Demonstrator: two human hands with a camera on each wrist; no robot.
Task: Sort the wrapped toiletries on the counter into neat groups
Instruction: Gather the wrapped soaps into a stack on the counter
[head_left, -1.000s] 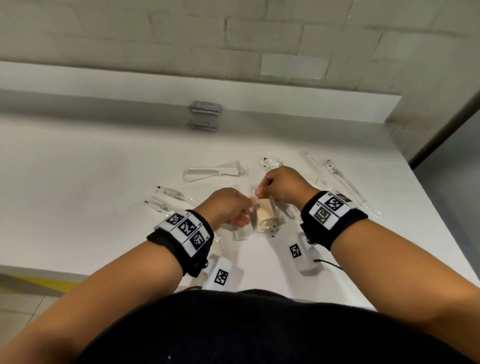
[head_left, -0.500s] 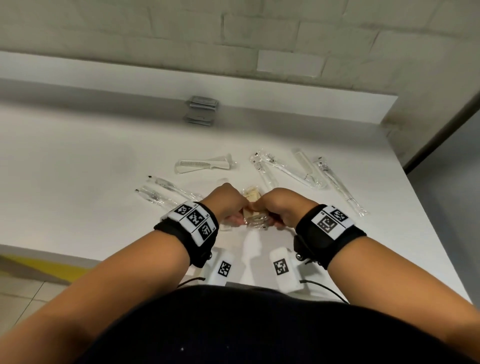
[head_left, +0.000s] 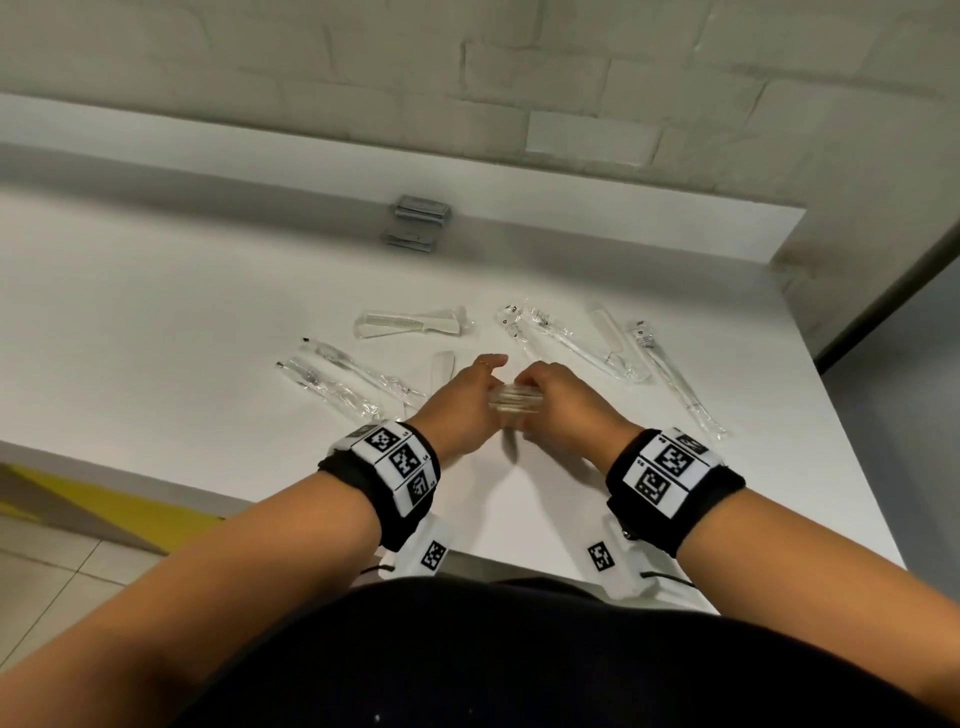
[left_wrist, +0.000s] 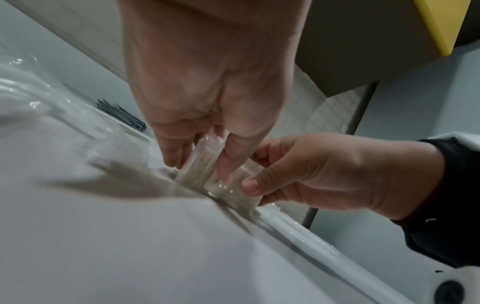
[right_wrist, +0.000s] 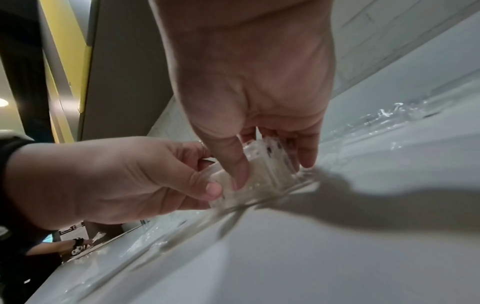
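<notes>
A small stack of clear-wrapped beige packets (head_left: 515, 406) stands on edge on the white counter (head_left: 182, 322), near its front middle. My left hand (head_left: 480, 387) pinches the stack's left end between thumb and fingers. From the other side my right hand (head_left: 545, 387) pinches its right end. In the left wrist view the left hand (left_wrist: 198, 167) straddles the stack (left_wrist: 230, 193), with the right hand's thumb (left_wrist: 249, 186) on its near face. The right wrist view shows the right hand (right_wrist: 270, 174) over the stack (right_wrist: 259, 164), which touches the counter.
A wrapped comb (head_left: 410, 325) lies behind the hands. Two wrapped toothbrushes (head_left: 337, 382) lie at the left, and several long wrapped items (head_left: 571, 343) at the right. Grey sachets (head_left: 418, 221) are piled by the back ledge. The counter's front edge is close to my body.
The right hand came down from above onto the packets. Both hands have closed in on the stack from its two ends and stood it on edge.
</notes>
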